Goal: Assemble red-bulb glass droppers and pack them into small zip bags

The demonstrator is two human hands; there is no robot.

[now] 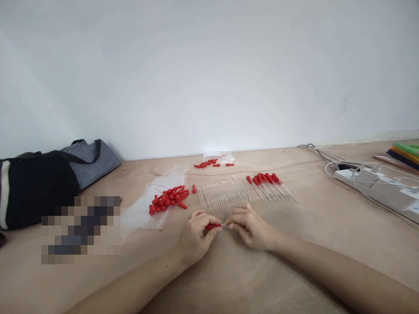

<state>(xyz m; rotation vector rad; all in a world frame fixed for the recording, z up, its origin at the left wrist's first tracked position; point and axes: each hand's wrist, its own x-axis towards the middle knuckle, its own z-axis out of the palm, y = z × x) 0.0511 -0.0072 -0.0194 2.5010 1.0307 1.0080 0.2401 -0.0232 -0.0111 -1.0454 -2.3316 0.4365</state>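
My left hand (199,231) pinches a red rubber dropper bulb (213,226) low over the table. My right hand (248,227) is closed on a thin clear dropper tube (224,225), whose end meets the bulb's mouth; how far it sits inside I cannot tell. Just beyond my hands lies a row of bare clear tubes (224,192). To its right are several droppers with red bulbs fitted (270,185). A heap of loose red bulbs (168,198) rests on a clear plastic bag (160,223) at the left, with a single red bulb (194,189) beside it.
Farther back, more red bulbs (206,163) lie by a small clear bag (216,155). A white power strip (376,187) with cables stands at the right, near coloured folders (404,155). Dark bag (36,183) and striped bag (93,163) sit at the left. A pixelated patch hides something there.
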